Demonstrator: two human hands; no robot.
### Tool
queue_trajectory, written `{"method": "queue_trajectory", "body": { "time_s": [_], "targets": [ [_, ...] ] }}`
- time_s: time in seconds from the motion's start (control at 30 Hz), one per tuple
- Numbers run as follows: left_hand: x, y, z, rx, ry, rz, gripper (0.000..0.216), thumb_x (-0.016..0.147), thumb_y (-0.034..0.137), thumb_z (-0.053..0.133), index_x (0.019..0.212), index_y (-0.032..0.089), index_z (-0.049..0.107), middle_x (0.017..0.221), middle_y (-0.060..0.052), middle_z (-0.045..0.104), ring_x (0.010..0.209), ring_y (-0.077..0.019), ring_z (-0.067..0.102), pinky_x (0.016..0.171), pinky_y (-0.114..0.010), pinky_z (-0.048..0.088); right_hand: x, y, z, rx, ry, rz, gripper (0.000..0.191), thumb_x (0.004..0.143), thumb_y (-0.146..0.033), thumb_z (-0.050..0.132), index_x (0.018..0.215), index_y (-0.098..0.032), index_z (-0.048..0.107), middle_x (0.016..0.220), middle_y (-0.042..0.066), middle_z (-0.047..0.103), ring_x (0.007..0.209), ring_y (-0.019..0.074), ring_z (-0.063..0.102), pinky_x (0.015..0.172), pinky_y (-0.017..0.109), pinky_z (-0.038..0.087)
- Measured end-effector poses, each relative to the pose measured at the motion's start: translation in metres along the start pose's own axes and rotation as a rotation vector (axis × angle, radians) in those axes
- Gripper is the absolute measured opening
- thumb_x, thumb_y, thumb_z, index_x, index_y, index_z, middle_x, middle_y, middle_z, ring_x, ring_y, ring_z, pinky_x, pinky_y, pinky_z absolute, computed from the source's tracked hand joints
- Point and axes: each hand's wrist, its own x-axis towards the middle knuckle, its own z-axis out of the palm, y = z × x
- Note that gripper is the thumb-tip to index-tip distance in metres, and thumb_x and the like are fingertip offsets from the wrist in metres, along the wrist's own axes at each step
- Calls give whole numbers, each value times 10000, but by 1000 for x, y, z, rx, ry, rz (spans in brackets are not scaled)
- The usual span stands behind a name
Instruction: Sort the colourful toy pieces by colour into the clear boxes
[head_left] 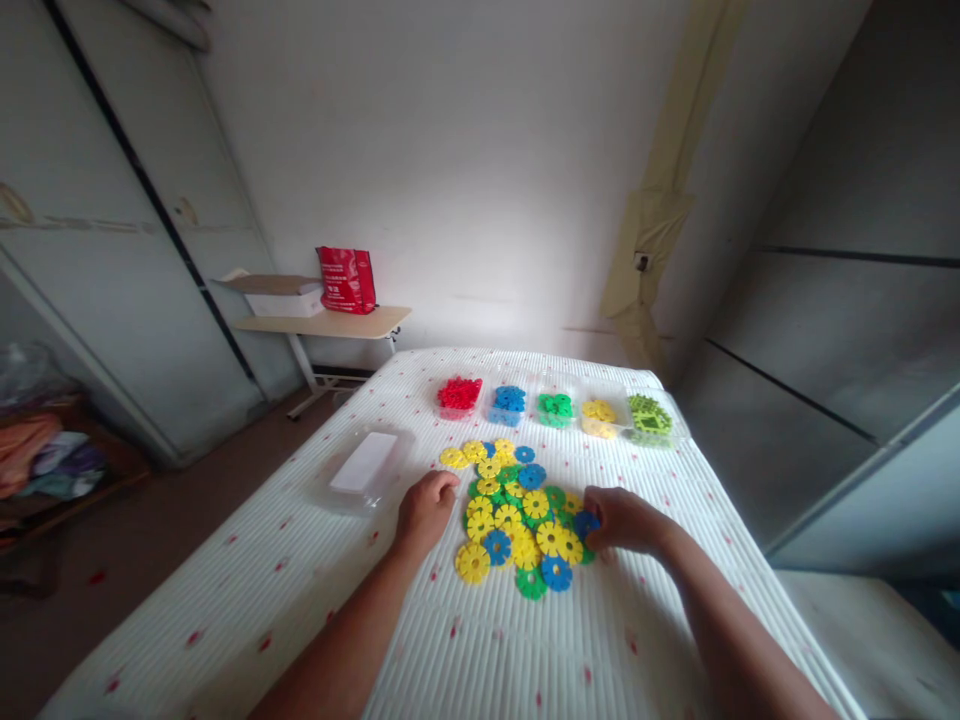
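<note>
A pile of flower-shaped plastic discs (510, 515) in yellow, green and blue lies spread over the table, several of them overlapping. At the pile's right edge, my right hand (619, 518) pinches a blue disc (584, 524) between thumb and fingers. My left hand (429, 508) is curled closed just left of the pile; its fingertips are turned away, so what it holds, if anything, is hidden. Beyond the pile stands a row of clear tubs: red pieces (459, 394), blue pieces (508, 402), green pieces (555, 407), yellow pieces (599, 415) and light-green pieces (649, 417).
A clear plastic lid with a white label (365, 462) lies on the ribbed white tablecloth (480, 650) at left. Against the wall, a side table (337, 322) bears a red bag (346, 280) and a white box (285, 300). Grey cabinets flank both sides.
</note>
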Motion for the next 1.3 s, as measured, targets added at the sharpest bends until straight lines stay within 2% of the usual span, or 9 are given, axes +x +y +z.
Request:
{"method": "queue_trajectory", "body": {
  "time_s": [0.17,0.27,0.37,0.57,0.63,0.8,0.97,1.07,1.3],
  "targets": [
    [-1,1,-2,-7,3,-5,210,753,86,472,832,174,646,892,-29,691,844,-152,622,777,-250,441,3,-1,-1,25,7,-75,144,604,-209,599,742,-181,624,738,17,624,671,150,549,529,218,326],
    [-1,1,-2,-12,9,-4,217,750,83,470,831,175,649,883,-27,692,831,-147,622,766,-245,443,0,0,-3,231,8,-136,86,668,-191,535,693,-168,614,627,-4,574,612,121,527,525,207,345],
    [0,1,-1,-7,10,0,213,749,90,474,828,176,652,871,-25,692,822,-147,621,762,-244,442,-5,-1,-7,530,-17,-200,151,737,-271,523,686,-158,609,570,-19,518,547,98,484,505,203,354],
    [-1,2,-2,-4,5,-4,223,750,88,469,826,183,656,855,-17,693,804,-138,617,747,-235,442,-11,-14,-8,826,-138,-267,230,686,-373,638,755,-154,624,572,-40,484,509,73,406,488,206,330],
    [-1,3,-2,0,5,-3,222,751,88,469,826,181,656,858,-19,692,806,-140,617,750,-238,440,-8,-16,-5,824,-95,-278,228,697,-367,631,782,-155,628,597,-32,505,521,75,414,490,204,334],
    [-1,2,-2,12,12,12,221,752,87,470,824,183,655,870,-22,692,817,-143,619,751,-240,437,9,-18,3,747,164,-274,214,738,-332,570,834,-152,634,647,-11,555,549,93,461,508,210,373],
    [-1,2,-1,27,11,11,216,762,94,470,821,191,654,876,-18,692,825,-141,618,760,-240,433,35,-29,5,542,285,-257,312,743,-243,527,1017,-158,649,754,10,637,629,122,532,603,232,431],
    [-1,1,-1,19,19,6,214,758,90,478,825,194,652,888,-16,693,833,-139,619,765,-240,431,55,-37,3,404,241,-193,409,714,-179,537,1111,-158,635,830,29,673,688,145,580,642,239,445],
    [-1,-1,2,-6,14,6,225,748,68,479,827,190,651,880,-15,688,833,-133,615,766,-236,428,84,-42,1,137,73,-151,408,658,-219,630,1063,-202,670,1042,56,678,925,212,616,784,265,445]
  ]
}}
